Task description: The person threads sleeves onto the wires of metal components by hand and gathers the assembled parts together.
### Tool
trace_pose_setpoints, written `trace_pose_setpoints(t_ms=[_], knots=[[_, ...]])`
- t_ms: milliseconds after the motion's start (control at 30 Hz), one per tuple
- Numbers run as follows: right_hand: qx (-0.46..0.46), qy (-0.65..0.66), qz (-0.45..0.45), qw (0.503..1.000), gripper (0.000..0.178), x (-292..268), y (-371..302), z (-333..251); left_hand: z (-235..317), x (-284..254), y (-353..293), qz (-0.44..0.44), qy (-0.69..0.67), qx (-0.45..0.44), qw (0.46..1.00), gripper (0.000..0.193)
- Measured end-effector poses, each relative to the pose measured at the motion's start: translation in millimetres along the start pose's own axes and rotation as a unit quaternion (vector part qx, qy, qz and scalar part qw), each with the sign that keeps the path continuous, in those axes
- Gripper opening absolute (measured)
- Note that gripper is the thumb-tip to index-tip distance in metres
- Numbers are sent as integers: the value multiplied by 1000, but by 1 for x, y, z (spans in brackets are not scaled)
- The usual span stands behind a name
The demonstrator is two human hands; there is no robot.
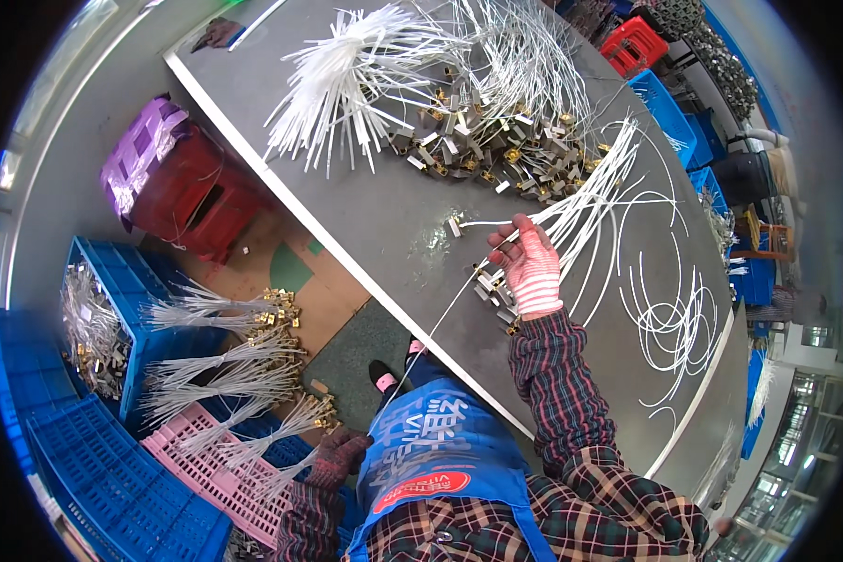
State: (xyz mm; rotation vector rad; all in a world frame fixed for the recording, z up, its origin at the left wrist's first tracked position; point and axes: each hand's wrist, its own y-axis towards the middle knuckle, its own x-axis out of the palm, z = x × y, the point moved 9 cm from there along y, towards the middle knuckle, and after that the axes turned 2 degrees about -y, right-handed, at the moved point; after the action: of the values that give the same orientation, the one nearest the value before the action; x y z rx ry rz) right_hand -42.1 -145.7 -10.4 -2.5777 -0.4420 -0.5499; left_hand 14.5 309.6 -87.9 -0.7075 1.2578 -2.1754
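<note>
My right hand [526,260], in a red-and-white striped glove, is above the grey table with fingers and thumb pinched on a thin white cable. A small metal connector [455,226] sits at the end of a white cable just left of these fingers. From the right hand a long thin strand [447,311] slants over the table edge toward my left hand [339,457]. That hand, in a dark red glove, is low beside the blue apron, its fingers curled around the strand's lower end. A few more connectors [494,288] lie below the right hand.
A big heap of cables with metal connectors [505,150] and a fan of white tubing [346,75] cover the far table. Loose cables [674,318] coil at right. Cable bundles [243,375] lie across a pink crate [187,436] at lower left, near a red stool [201,201].
</note>
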Motion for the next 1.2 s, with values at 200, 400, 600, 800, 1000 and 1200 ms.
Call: trace_pose_setpoints(t_ms=[200, 400, 600, 800, 1000, 1200], knots=[[135, -69, -153, 977, 32, 14, -53, 45, 21, 26, -12, -77, 37, -7, 996, 23], [44, -18, -163, 986, 33, 20, -51, -14, 47, 29, -11, -83, 68, 3, 994, 25], [100, -149, -154, 972, 30, 25, -102, 40, 140, 111, 16, -148, 113, 119, 975, 24], [-35, -122, -98, 987, 31, 4, -49, -47, 174, 135, 27, -166, 115, 170, 965, 24], [38, -264, -95, 959, 27, -11, -61, -13, 211, 179, 40, -205, 243, 160, 935, 24], [-7, -197, -54, 979, 27, -33, -16, -56, 206, 164, 59, -191, 181, 273, 925, 30]])
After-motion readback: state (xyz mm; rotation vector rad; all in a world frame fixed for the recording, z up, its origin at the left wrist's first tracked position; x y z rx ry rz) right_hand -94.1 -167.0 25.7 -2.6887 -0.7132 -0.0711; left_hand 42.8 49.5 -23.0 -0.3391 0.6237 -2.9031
